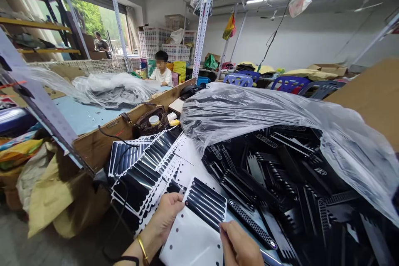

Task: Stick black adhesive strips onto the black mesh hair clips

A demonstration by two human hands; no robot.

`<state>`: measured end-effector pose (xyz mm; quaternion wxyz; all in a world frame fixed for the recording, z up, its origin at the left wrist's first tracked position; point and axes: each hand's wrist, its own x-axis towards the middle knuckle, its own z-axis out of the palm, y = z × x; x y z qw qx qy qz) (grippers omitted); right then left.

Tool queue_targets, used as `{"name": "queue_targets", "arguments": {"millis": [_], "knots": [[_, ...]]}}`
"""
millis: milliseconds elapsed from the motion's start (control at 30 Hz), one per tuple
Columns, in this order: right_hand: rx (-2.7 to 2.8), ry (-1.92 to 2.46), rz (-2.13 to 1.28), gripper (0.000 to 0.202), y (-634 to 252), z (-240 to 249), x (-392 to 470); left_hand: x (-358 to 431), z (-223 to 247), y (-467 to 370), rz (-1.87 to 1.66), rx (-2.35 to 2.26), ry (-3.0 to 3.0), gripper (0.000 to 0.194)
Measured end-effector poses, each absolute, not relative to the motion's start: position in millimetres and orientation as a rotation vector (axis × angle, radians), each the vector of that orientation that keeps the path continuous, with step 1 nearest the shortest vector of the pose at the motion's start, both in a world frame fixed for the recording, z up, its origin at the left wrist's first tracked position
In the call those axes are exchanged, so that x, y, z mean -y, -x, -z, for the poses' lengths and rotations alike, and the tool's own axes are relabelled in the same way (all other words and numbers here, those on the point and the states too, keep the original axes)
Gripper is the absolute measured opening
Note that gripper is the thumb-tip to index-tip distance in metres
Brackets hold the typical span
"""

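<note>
In front of me is a white sheet of black stickers [205, 203]; its upper part carries glossy black strips, while its lower part is bare white with dark dots. My left hand [168, 218], wearing a gold bangle, pinches the sheet's left edge between thumb and fingers. At the right edge, my right hand [241, 243] is closed in a pinch by the end of the lowest black strip; whether it grips the strip or the sheet I cannot tell. Just right of the sheet lies a black piece with a diamond-patterned handle [252, 224].
Stacked sticker sheets [146, 174] lie at the left. A heap of black toothed pieces [280, 183] fills the right, partly under clear plastic film [264, 108]. A wooden board edge [102, 145] and metal post [204, 20] stand beyond. A person [162, 70] sits across the table.
</note>
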<state>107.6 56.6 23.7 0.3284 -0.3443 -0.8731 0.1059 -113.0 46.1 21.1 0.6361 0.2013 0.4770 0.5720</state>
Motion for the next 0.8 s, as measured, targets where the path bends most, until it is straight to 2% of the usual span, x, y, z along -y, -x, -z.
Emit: {"name": "queue_targets", "arguments": {"millis": [67, 233, 400, 800], "knots": [[2.297, 0.940, -0.346, 0.018, -95.6, -21.5, -56.0, -45.9, -20.9, 108.6, -1.324, -1.082, -0.455, 0.027], [2.127, 1.051, -0.442, 0.030, -68.4, 1.5, -43.5, -44.7, -31.9, 99.5, -1.345, -1.047, -0.465, 0.033], [1.963, 1.072, -0.503, 0.036, -70.4, 1.2, -45.5, -34.6, -48.7, 96.6, -1.336, -0.961, -0.457, 0.029], [1.986, 1.052, -0.561, 0.032, -67.6, -31.6, -47.8, -28.1, -77.2, 72.0, -1.266, -0.897, -0.650, 0.009]]}}
